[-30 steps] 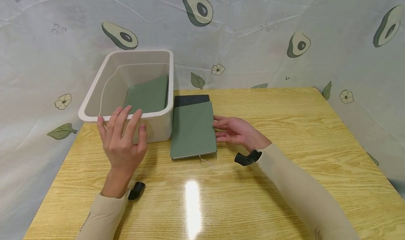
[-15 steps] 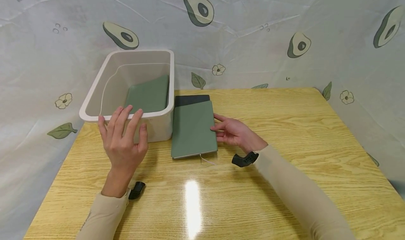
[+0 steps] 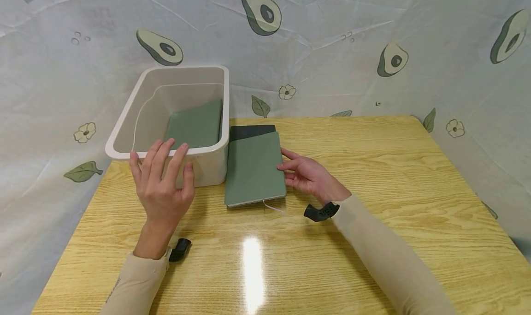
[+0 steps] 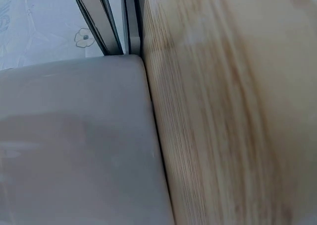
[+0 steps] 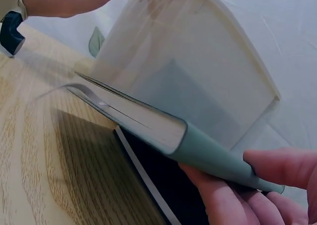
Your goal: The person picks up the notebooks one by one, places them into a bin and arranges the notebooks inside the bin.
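Note:
My right hand (image 3: 309, 172) pinches the spine edge of a green notebook (image 3: 255, 169), thumb on top and fingers beneath. In the right wrist view this notebook (image 5: 138, 118) is tilted, its spine side raised, with a ribbon bookmark (image 5: 86, 91) hanging from its pages. Under it lies a dark notebook (image 3: 250, 131), mostly covered. My left hand (image 3: 163, 190) rests its outstretched fingers on the front rim of a whitish plastic bin (image 3: 226, 107). The left wrist view shows the bin's outer wall (image 4: 79, 136) but none of that hand.
Inside the bin lies another green notebook (image 3: 195, 126), with a dark edge beside it. The bin stands on a wooden table (image 3: 373, 158), close to the notebooks' left side. Behind the table hangs a cloth (image 3: 323, 66) printed with avocados.
My right hand has moved slightly left, and its thumb has come onto the green notebook's edge. That edge has lifted a little. The left hand stays on the rim.

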Available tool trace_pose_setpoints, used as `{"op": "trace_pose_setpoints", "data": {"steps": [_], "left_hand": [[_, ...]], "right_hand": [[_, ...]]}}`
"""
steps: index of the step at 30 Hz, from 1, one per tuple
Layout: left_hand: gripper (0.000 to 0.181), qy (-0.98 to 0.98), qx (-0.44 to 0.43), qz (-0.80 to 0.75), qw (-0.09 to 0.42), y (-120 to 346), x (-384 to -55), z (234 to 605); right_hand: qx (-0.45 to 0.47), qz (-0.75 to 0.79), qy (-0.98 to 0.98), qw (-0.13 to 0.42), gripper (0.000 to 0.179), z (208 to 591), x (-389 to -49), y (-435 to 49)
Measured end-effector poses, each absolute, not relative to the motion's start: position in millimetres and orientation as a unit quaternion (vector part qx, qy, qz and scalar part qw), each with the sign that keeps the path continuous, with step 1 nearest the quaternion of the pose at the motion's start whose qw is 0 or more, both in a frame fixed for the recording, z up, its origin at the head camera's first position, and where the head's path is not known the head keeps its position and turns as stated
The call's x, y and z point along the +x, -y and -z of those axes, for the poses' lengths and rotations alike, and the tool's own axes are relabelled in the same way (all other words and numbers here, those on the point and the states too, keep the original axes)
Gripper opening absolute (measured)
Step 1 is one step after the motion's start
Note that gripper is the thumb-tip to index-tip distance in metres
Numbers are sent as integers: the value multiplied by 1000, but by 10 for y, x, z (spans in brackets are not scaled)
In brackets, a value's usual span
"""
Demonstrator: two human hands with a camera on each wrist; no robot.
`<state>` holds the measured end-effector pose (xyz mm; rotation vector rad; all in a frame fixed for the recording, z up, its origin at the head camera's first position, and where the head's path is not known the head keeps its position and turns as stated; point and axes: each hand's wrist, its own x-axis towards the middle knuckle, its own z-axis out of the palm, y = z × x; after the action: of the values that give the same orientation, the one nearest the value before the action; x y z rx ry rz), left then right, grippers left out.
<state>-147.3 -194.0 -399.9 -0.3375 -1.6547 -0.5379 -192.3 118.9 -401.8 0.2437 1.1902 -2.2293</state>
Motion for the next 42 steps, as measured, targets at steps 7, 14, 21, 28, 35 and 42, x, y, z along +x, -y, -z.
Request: {"op": "trace_pose_setpoints", "data": {"steps": [7,14,21,28,35,42], "left_hand": [[29,719,-149,235,637,1961,-1482,4011],[29,723,-152,236,631,1950,-1475,3997],[29,727,-151,235,627,1950,-1471,3992],[29,727,-151,233,628,1959,-1467,4000],[29,726,-150,234,629,1955,-1466,3996],[29,724,-153,233,631,1973,-1475,4021]], "right_hand": [[84,852,-425,293,72,3999,-1884,-1236],[93,862,-412,280,73,3997,-1845,-1332],[97,873,-397,265,73,3979,-1840,-1407],[105,885,-372,259,71,3915,-1832,-1468],[103,887,-380,241,75,3784,-1868,-1489],[105,890,-388,217,71,3634,-1928,-1498]]}}
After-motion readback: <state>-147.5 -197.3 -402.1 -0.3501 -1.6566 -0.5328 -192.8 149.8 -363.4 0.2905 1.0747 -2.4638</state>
